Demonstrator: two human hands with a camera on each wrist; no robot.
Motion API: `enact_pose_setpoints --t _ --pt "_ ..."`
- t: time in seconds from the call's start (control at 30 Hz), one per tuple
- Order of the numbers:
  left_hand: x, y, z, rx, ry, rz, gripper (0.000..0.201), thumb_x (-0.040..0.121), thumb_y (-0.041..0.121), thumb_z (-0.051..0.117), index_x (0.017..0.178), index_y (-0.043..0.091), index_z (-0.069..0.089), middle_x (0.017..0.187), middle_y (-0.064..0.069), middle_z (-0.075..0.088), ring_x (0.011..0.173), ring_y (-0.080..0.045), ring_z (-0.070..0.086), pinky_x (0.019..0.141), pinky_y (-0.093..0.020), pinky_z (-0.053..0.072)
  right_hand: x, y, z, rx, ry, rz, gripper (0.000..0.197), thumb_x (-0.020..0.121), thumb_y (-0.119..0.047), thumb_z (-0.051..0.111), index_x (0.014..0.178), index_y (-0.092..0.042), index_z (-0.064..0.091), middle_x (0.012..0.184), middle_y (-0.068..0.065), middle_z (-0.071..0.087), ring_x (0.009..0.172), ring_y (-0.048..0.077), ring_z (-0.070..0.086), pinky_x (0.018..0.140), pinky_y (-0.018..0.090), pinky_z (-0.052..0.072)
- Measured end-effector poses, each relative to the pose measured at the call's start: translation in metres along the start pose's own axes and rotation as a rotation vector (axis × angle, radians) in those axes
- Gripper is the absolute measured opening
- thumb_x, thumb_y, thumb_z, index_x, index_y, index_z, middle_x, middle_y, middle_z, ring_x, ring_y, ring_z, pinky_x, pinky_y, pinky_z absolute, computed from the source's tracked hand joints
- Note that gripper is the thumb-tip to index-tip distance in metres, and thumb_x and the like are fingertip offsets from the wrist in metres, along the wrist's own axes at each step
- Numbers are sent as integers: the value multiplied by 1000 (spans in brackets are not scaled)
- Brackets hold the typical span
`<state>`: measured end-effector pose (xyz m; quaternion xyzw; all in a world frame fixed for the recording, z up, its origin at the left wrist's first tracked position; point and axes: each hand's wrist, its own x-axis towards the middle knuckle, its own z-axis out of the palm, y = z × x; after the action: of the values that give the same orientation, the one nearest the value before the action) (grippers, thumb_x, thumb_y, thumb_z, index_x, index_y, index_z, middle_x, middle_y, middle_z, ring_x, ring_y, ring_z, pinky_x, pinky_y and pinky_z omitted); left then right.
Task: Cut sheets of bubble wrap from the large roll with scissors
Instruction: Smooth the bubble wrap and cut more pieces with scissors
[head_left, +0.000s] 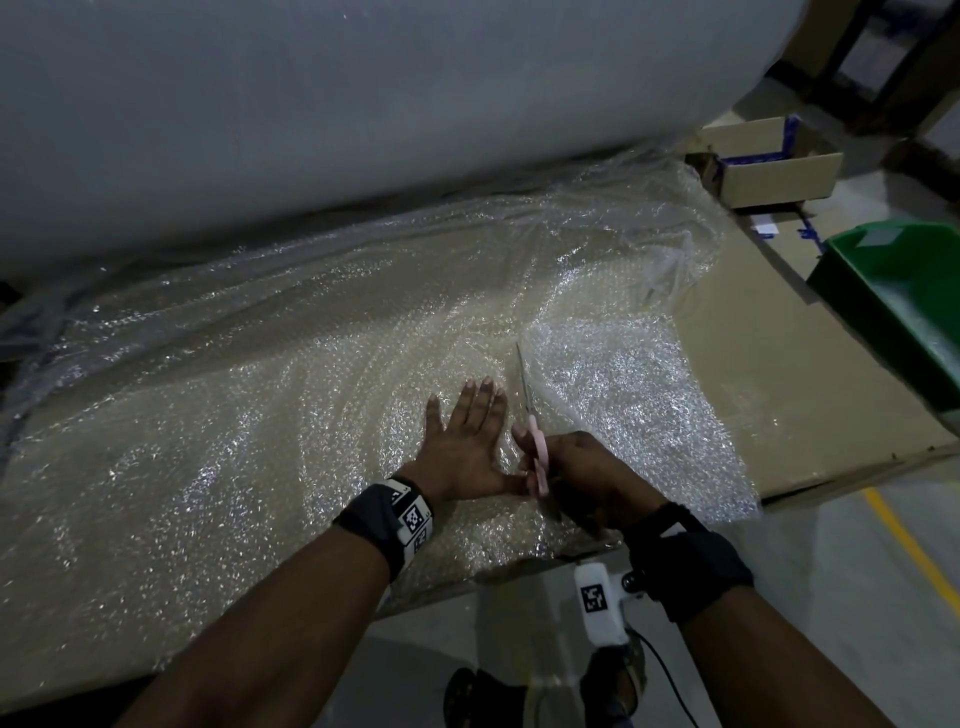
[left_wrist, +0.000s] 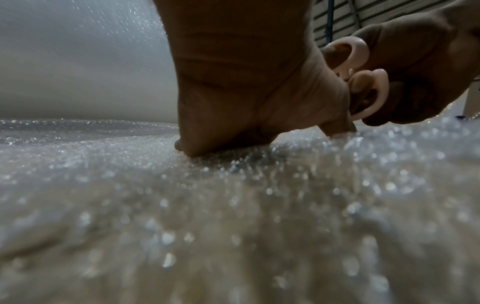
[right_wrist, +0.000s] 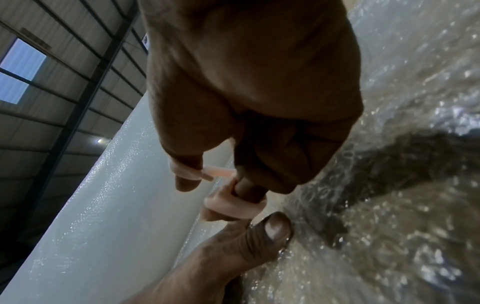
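Note:
A huge white roll of bubble wrap (head_left: 311, 104) lies across the back. Its loose sheet (head_left: 260, 389) spreads toward me over flat cardboard (head_left: 769, 374). My left hand (head_left: 467, 436) presses flat on the sheet, fingers straight and spread, just left of the cut line. My right hand (head_left: 576, 473) grips pink-handled scissors (head_left: 535, 431), thumb and fingers through the loops (left_wrist: 363, 82). The blades (head_left: 523, 374) point away from me, into the wrap. The left thumb (right_wrist: 272, 228) lies right beside the scissor loops (right_wrist: 233, 205).
A cut, brighter flap of wrap (head_left: 639, 410) lies right of the blades. An open cardboard box (head_left: 769, 166) sits at the back right and a green bin (head_left: 898, 296) stands at the right edge. Grey floor with a yellow line (head_left: 909, 545) runs along the near right.

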<state>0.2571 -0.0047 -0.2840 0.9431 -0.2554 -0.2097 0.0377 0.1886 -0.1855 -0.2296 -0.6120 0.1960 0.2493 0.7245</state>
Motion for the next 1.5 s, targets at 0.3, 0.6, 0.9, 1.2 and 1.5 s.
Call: enact_pose_setpoints --t 0.3,0.6,0.9,1.2,1.5 --pt "-3 2 -2 19 6 -10 147 50 107 11 165 20 -18 171 -4 -31 157 -26 -29 120 -70 -15 9 -5 3 2 19 9 53 86 -52 81 79 -1 70 64 19 58 46 24 50 49 31 39" --pt "1 -1 3 0 22 -10 146 54 108 17 166 21 -15 172 -3 -30 157 -25 -31 120 -72 -13 15 -7 5 -5 61 -4 46 94 -43 76 82 0 70 58 15 57 44 23 50 49 29 39" --pt "1 -1 4 -6 25 -8 150 52 113 15 166 22 -15 172 -2 -30 156 -24 -33 119 -72 -15 28 -11 9 -18 117 -25 48 96 -45 74 83 2 68 72 22 54 49 22 50 50 29 38" --pt "-2 1 -2 -24 20 9 152 45 114 5 165 25 -19 171 -3 -30 156 -25 -32 120 -72 -13 32 -18 11 5 131 12 47 92 -44 78 74 -1 70 71 20 58 49 23 54 49 28 41" --pt "-2 1 1 -29 36 4 140 61 110 28 162 29 -24 171 -2 -32 156 -25 -33 120 -72 -13 29 -26 10 -57 127 -4 40 99 -31 71 85 6 67 69 21 58 44 22 54 44 24 42"
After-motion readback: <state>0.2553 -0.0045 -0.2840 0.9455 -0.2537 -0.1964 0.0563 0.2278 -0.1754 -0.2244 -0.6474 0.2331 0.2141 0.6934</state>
